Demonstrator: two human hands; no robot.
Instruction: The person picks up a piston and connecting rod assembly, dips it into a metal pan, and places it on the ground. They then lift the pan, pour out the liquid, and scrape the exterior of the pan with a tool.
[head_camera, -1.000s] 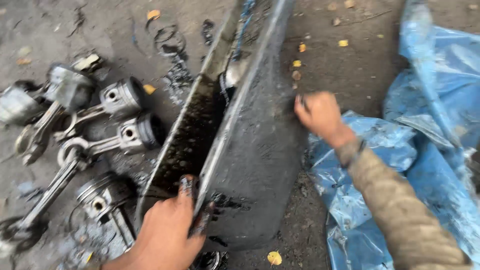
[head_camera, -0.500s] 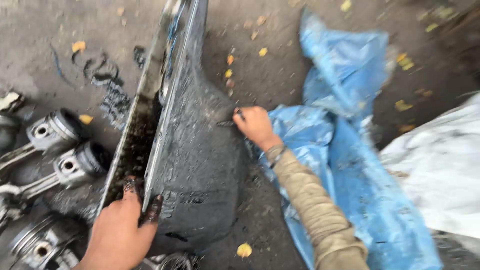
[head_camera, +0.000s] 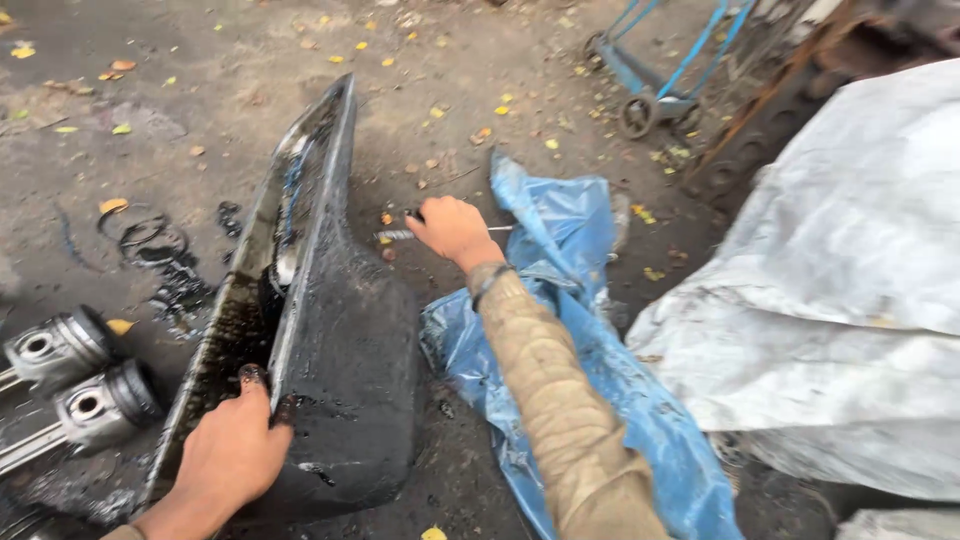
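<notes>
A long, black, oil-coated metal pan (head_camera: 335, 330) stands on its edge on the dirty ground, open side facing left. My left hand (head_camera: 230, 455) grips its near rim, with oily fingers hooked over the edge. My right hand (head_camera: 452, 230), in a tan sleeve, reaches past the pan's right side and closes on a thin metal tool (head_camera: 395, 236) lying on the ground by the blue plastic sheet (head_camera: 575, 330).
Two pistons with rods (head_camera: 75, 380) lie at the left beside the pan. Black rings and oil smears (head_camera: 150, 240) mark the ground. A white tarp-covered bulk (head_camera: 840, 290) fills the right. A blue wheeled trolley (head_camera: 650, 85) stands at the back. Yellow leaves lie scattered.
The view has tilted up and away, so the pan looks smaller and fewer pistons show. My right hand moved from the pan's side onto the thin tool on the ground.
</notes>
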